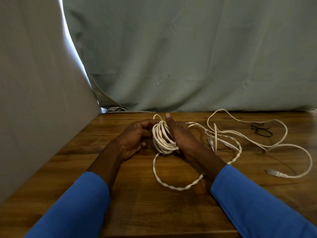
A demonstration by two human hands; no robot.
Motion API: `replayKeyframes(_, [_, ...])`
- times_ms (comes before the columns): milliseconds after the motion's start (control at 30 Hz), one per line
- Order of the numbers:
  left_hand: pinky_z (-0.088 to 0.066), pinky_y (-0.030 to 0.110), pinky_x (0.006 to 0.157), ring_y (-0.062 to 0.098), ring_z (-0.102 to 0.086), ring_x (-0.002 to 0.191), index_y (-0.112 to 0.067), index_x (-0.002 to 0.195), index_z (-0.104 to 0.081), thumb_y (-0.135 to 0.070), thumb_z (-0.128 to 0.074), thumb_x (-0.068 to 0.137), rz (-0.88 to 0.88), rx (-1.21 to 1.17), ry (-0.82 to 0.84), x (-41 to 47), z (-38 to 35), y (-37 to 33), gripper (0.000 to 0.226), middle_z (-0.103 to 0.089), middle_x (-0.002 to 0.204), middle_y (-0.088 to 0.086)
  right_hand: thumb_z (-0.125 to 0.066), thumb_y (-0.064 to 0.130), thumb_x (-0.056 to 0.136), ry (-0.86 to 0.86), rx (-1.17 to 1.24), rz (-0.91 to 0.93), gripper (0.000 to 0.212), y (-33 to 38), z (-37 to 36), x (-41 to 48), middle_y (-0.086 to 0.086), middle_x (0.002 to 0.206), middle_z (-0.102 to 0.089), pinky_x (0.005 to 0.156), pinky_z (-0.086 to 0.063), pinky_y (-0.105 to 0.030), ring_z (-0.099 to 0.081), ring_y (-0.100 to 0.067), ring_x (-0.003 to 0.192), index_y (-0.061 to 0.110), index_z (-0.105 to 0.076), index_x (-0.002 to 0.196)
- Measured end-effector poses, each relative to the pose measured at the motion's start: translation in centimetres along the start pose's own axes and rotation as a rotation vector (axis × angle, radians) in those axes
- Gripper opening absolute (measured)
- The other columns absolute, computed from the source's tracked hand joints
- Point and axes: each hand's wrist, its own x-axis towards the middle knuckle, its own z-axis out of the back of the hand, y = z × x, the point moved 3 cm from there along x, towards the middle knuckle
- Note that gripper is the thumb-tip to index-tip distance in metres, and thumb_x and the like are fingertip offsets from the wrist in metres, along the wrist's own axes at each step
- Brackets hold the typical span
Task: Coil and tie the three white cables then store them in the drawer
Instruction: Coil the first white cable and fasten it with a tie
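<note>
I'm coiling cable one: left hand pinches the coil; right hand, fingers straight, carries it. The loose tail wants winding next.

- Wooden table, dark brown grain, kinda glossy, fills the bottom half.
- Wrinkly grey-green sheet hangs behind it, bunching up at the table's far edge.
- Plain beige panel on the left, with a bright strip of light between it and the sheet.
</note>
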Motion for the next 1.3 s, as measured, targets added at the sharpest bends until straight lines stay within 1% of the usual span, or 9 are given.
replayKeyframes(100, [-0.044, 0.033, 0.064, 0.023, -0.059, 0.077, -0.012, 0.12, -0.074, -0.006, -0.072, 0.085, -0.045, 0.048, 0.002, 0.0, -0.1, 0.3, 0.036, -0.071, 0.103, 0.014, -0.058, 0.089, 0.072, 0.01, 0.078, -0.021, 0.088, -0.1, -0.3, 0.0, -0.021, 0.084, -0.068, 0.074, -0.043, -0.05, -0.06, -0.04, 0.078, 0.006, -0.076, 0.091])
replayKeyframes(233, [-0.053, 0.057, 0.094, 0.036, -0.068, 0.098, -0.006, 0.113, -0.075, -0.014, -0.079, 0.079, -0.125, 0.082, -0.094, 0.0, -0.4, 0.0, 0.035, -0.075, 0.111, 0.02, -0.062, 0.089, 0.072, 0.041, 0.16, -0.032, 0.077, -0.5, 0.1, 0.4, -0.016, 0.071, -0.06, 0.058, -0.035, -0.032, -0.052, -0.029, 0.061, 0.016, -0.08, 0.088])
replayKeyframes(333, [-0.056, 0.041, 0.074, 0.03, -0.067, 0.082, -0.007, 0.105, -0.076, -0.009, -0.073, 0.091, -0.142, 0.156, -0.154, 0.0, -0.6, -0.2, 0.015, -0.077, 0.096, 0.013, -0.054, 0.076, 0.09, 0.069, 0.201, -0.036, 0.064, -0.5, 0.5, 0.7, -0.004, 0.062, -0.061, 0.05, -0.032, -0.026, -0.049, -0.021, 0.05, 0.018, -0.08, 0.084])
replayKeyframes(467, [-0.049, 0.031, 0.068, 0.02, -0.064, 0.077, -0.013, 0.087, -0.074, -0.003, -0.07, 0.09, -0.205, 0.169, -0.526, 0.3, 0.3, -0.7, 0.011, -0.074, 0.085, 0.006, -0.044, 0.06, 0.103, 0.112, 0.228, -0.015, 0.061, -0.1, 0.7, 0.2, 0.002, 0.051, -0.055, 0.039, -0.029, -0.02, -0.044, -0.01, 0.037, 0.02, -0.074, 0.068])
replayKeyframes(600, [-0.058, 0.054, 0.079, 0.021, -0.062, 0.077, -0.019, 0.089, -0.072, -0.011, -0.072, 0.09, -0.341, 0.088, -0.901, 0.3, 3.7, -0.9, 0.007, -0.072, 0.087, 0.007, -0.051, 0.066, 0.097, 0.159, 0.118, -0.028, 0.055, -0.2, 0.3, 0.0, -0.002, 0.056, -0.057, 0.044, -0.035, -0.026, -0.049, -0.019, 0.044, 0.019, -0.068, 0.072])
replayKeyframes(800, [-0.056, 0.019, 0.074, 0.006, -0.066, 0.085, -0.018, 0.098, -0.07, -0.014, -0.073, 0.094, -0.714, 0.49, -0.714, -1.2, 1.2, -3.6, 0.007, -0.07, 0.09, -0.01, -0.053, 0.101, 0.059, 0.088, -0.128, -0.063, 0.101, -0.7, -0.6, 0.1, -0.002, 0.109, -0.077, 0.099, -0.053, -0.042, -0.072, -0.017, 0.102, 0.023, -0.068, 0.121])
replayKeyframes(900, [-0.057, 0.024, 0.069, 0.008, -0.066, 0.082, -0.017, 0.099, -0.071, -0.014, -0.072, 0.095, -0.717, 0.552, -0.647, -1.0, 1.2, -3.7, 0.005, -0.069, 0.089, -0.01, -0.049, 0.068, 0.096, 0.057, -0.156, 0.037, 0.067, 0.2, -0.4, -0.6, -0.019, 0.091, -0.076, 0.075, -0.052, -0.03, -0.069, -0.017, 0.079, 0.006, -0.074, 0.104])
replayKeyframes(1033, [-0.05, 0.02, 0.068, 0.004, -0.063, 0.078, -0.025, 0.092, -0.068, -0.014, -0.072, 0.094, -0.649, 0.664, -0.726, -0.9, 1.6, -2.8, 0.012, -0.066, 0.082, -0.013, -0.042, 0.057, 0.104, 0.06, -0.143, 0.126, 0.059, 0.5, -0.6, -1.0, 0.0, 0.056, -0.062, 0.054, -0.046, -0.02, -0.056, -0.007, 0.05, 0.016, -0.063, 0.067])
replayKeyframes(1300, [-0.043, 0.01, 0.07, -0.005, -0.06, 0.088, -0.024, 0.098, -0.067, -0.018, -0.067, 0.098, -0.635, 0.69, -0.753, -1.0, 2.5, -2.1, 0.006, -0.063, 0.089, -0.019, -0.044, 0.055, 0.105, -0.033, 0.074, 0.025, 0.061, 0.6, -0.4, -0.4, -0.005, 0.071, -0.073, 0.076, -0.056, -0.036, -0.069, -0.02, 0.067, 0.004, -0.074, 0.09])
